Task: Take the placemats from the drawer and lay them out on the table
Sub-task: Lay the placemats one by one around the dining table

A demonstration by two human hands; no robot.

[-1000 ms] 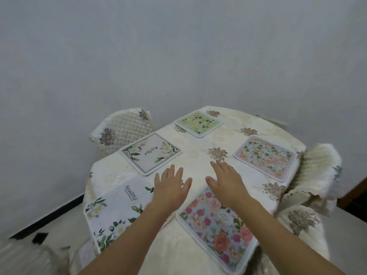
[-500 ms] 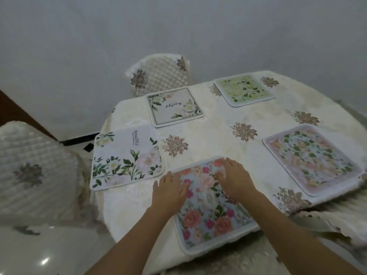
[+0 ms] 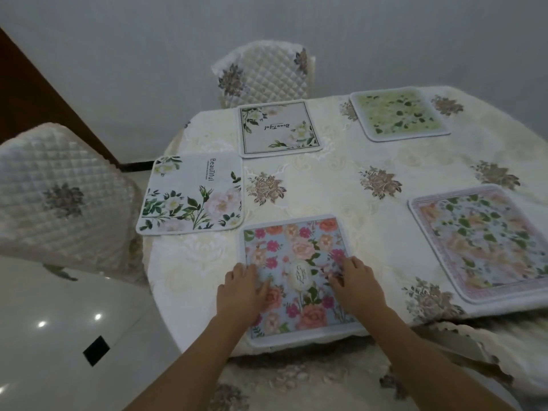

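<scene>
head view | pink floral placemat [image 3: 299, 277] lies flat at the table [image 3: 326, 185] near edge, long axis running away from the person | left hand [image 3: 241, 292] and right hand [image 3: 357, 284] both flat on it, nothing gripped | equally near, probably just squaring it up

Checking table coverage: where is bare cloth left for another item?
Bare cloth fills the middle, bordered by the blue rose mat, framed mat, green mat and pink mat. The near-left edge is crowded: the Beautiful mat nearly meets the blue one.
</scene>
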